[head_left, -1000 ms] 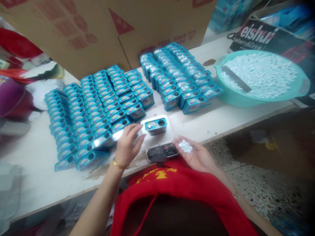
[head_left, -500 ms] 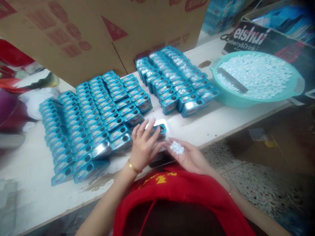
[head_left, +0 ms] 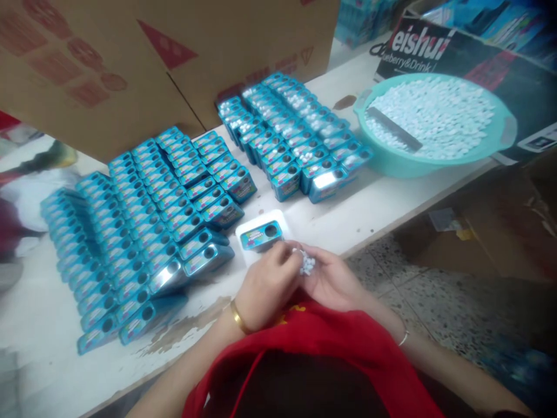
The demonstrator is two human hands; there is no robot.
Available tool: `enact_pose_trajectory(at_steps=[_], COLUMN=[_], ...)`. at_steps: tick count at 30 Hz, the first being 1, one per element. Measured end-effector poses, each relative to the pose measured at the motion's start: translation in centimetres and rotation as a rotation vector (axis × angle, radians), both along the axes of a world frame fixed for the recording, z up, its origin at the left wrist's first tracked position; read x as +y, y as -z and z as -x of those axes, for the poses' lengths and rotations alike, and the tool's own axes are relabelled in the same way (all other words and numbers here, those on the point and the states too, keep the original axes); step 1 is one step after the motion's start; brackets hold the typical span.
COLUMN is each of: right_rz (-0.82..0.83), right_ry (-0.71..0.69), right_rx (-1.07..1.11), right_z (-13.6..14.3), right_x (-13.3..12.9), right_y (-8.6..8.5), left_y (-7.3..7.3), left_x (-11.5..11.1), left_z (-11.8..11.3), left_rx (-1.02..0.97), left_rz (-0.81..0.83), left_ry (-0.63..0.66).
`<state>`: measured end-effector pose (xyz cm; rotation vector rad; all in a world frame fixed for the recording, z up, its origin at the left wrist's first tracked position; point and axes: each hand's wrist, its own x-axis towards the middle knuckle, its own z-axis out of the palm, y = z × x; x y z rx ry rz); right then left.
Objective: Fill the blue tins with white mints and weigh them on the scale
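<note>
A small pile of white tablets [head_left: 307, 264] lies in my right hand [head_left: 333, 284], cupped palm up near my body. My left hand [head_left: 270, 283] is bent over that palm, its fingers pinched together at the tablets. Just beyond my hands, a blue tin [head_left: 256, 237] with a dark round opening lies on a white square plate [head_left: 282, 218]. The plate's near edge is partly hidden by my left hand.
Rows of blue tins [head_left: 139, 203] stand to the left. More tins [head_left: 287, 125], many with tablets on top, stand farther back. A turquoise basin [head_left: 404, 165] of tablets with a flat grey strip [head_left: 394, 129] sits at right. A large cardboard box [head_left: 130, 69] stands behind.
My left hand has moved from above the blue tin down to the tablets in my right palm, its spread fingers closing. The tin on the plate is now uncovered. The view has shifted slightly.
</note>
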<state>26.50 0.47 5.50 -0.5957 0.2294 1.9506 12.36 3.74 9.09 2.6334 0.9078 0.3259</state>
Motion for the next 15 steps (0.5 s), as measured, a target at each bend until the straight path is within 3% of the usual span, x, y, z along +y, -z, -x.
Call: enact_pose_trajectory(at_steps=[9,15], right_rz=[0.008,-0.018], right_ry=[0.043,0.073], right_rx=[0.015,0.038], right_z=[-0.2,-0.1], right_x=[0.0,0.4], right_y=[-0.6,-1.1], left_y=[0.3,-0.5], left_x=[0.3,1.5], left_z=[0.0,0.6], left_rx=[-0.045,-0.242], left_rz=[-0.072,-0.024], left_ry=[0.024,0.016])
